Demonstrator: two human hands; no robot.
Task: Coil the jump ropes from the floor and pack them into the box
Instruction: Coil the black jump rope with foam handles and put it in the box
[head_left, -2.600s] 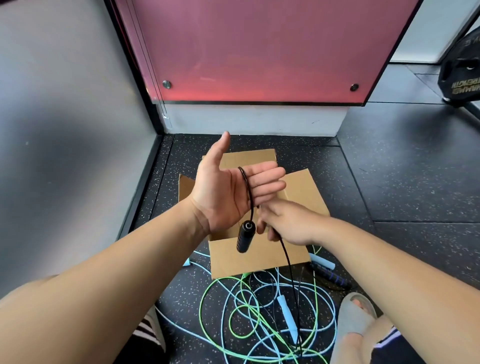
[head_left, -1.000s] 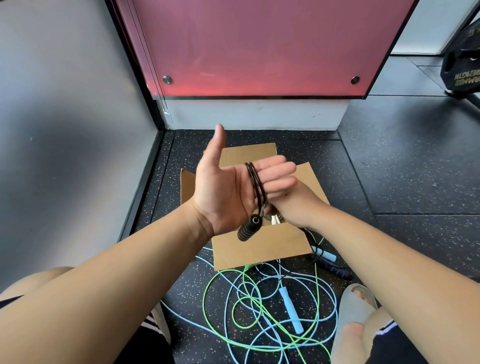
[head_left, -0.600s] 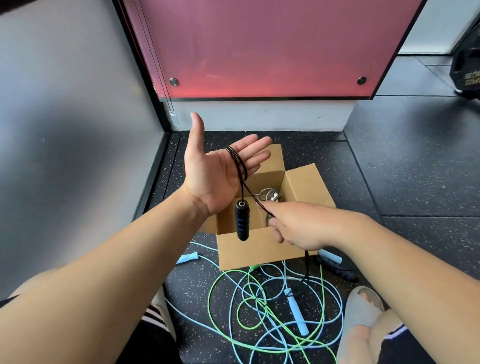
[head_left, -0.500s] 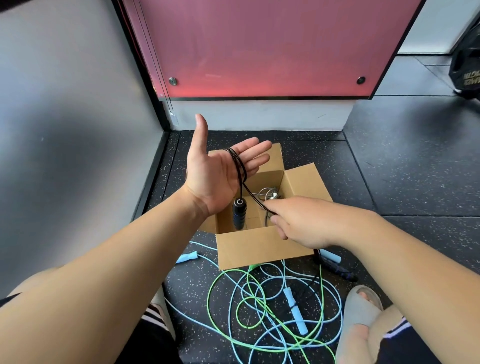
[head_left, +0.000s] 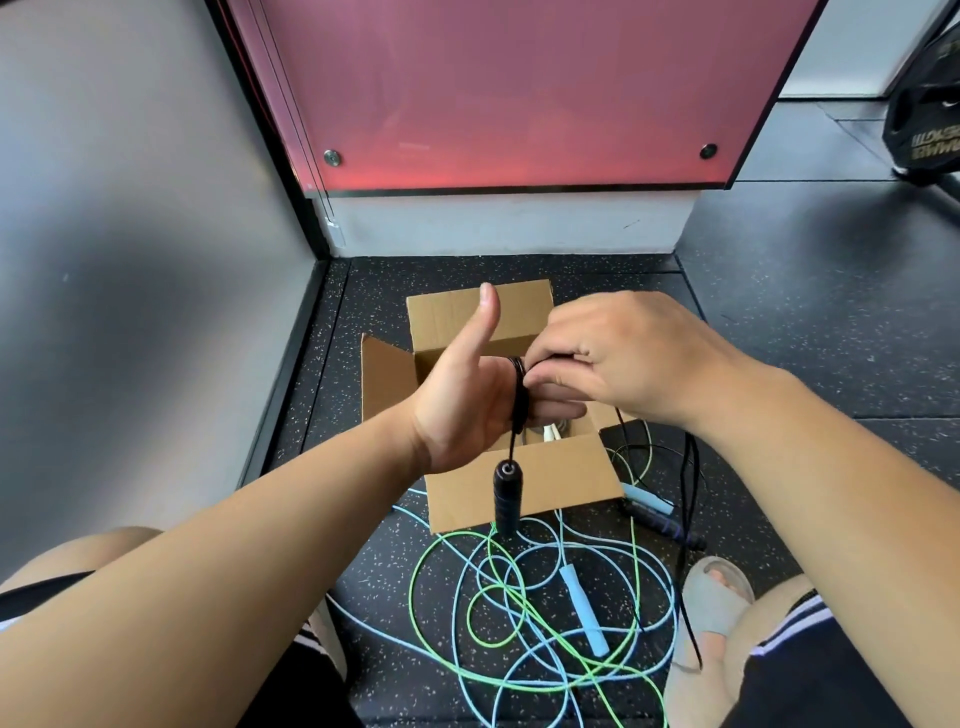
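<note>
The black rope (head_left: 519, 402) seems light and limp, so the right grip (head_left: 623, 358) pinches it just beside the released left grip (head_left: 462, 410), which carries the loops.

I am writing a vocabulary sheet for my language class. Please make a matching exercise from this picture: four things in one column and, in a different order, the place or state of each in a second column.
Things
1. black rope
2. green rope
3. cardboard box
4. grey sandal

Places or states
a. lies in loose loops on the floor
b. worn, at the lower right
c. partly wound round the fingers of the left hand
d. stands open below the hands

Pairs: 1-c, 2-a, 3-d, 4-b
</note>
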